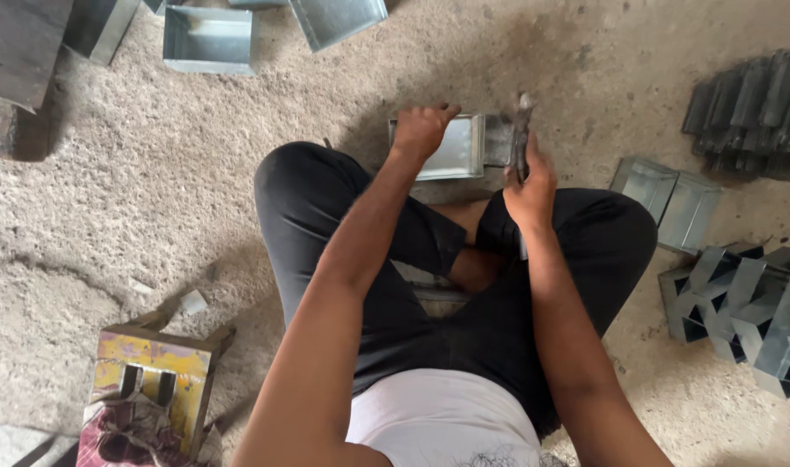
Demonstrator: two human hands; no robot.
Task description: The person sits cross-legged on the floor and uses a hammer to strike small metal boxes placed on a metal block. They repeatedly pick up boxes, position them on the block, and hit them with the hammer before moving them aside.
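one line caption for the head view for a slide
Seated on a sandy floor, left hand steadies a sheet-metal tray while right hand grips a hammer.

Shiny open sheet-metal box (pixel 451 149) lying on gritty floor (pixel 153 190)

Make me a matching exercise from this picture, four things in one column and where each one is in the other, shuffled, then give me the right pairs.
Things:
1. left hand
2. right hand
3. yellow wooden box
4. stack of folded metal pieces

Places:
A. on the floor at the person's right side
B. gripping a dark hammer
C. on the floor by the left knee, a cloth beside it
D. pressing on the open sheet-metal box ahead of the knees

Pairs: 1-D, 2-B, 3-C, 4-A
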